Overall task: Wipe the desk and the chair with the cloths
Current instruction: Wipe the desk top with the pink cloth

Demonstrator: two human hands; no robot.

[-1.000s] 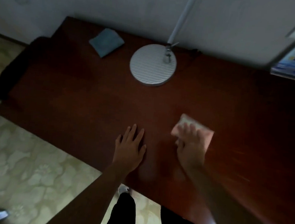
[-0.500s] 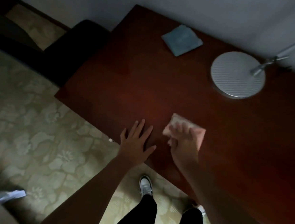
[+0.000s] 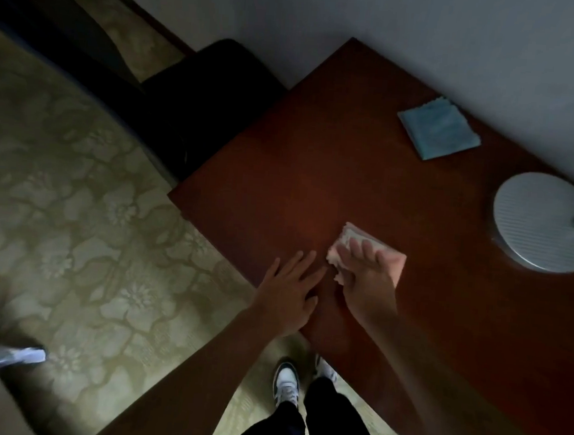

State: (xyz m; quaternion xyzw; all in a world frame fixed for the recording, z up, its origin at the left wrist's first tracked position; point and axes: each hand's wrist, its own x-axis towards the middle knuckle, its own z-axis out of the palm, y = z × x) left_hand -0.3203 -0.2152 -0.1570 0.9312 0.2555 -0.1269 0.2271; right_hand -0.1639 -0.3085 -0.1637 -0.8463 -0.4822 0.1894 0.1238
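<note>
The dark red-brown desk (image 3: 316, 171) fills the right half of the view. My right hand (image 3: 366, 282) presses flat on a pink cloth (image 3: 356, 238) near the desk's front edge. Just left of it, my left hand (image 3: 290, 293) lies flat on the desk with fingers spread, holding nothing. A folded blue cloth (image 3: 438, 131) rests near the back of the desk by the wall. A black chair (image 3: 213, 84) stands off the desk's left end, against the wall.
A round white lamp base (image 3: 546, 220) sits at the right on the desk. Patterned green carpet (image 3: 72, 217) covers the floor to the left. My legs and shoes (image 3: 288, 384) stand at the desk's front edge. A pale object (image 3: 0, 357) lies at bottom left.
The view has swung left, bringing the chair and carpet into sight. Both hands with the pink cloth have moved left along the desk toward its left end.
</note>
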